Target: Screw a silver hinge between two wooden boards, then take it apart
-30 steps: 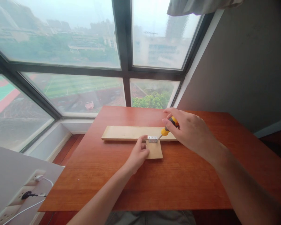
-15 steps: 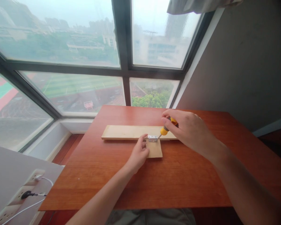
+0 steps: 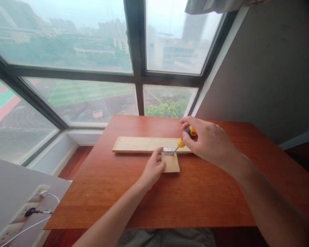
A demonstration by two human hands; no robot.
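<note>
A metal hinge [image 3: 169,151] lies across the joint between a long pale wooden board [image 3: 136,144] and a small wooden board [image 3: 172,165] in front of it. My left hand [image 3: 153,166] grips the small board by its left side, the index fingertip at the hinge's left end. In my right hand [image 3: 204,137] is a yellow and black screwdriver [image 3: 181,143], held tilted between thumb and fingers. Its tip meets the right end of the hinge; the screw under it is too small to make out. My right hand covers the long board's right end.
The boards rest on a reddish-brown wooden table [image 3: 105,192]. Behind it stands a large window with a dark frame [image 3: 139,77]. Wall sockets [image 3: 24,212] with plugged-in cables are at the lower left, and a grey wall [image 3: 267,68] rises on the right.
The fingers of my right hand have loosened and shifted around the screwdriver handle, showing more of it. My left hand, hinge and boards keep their places; the view has shifted slightly.
</note>
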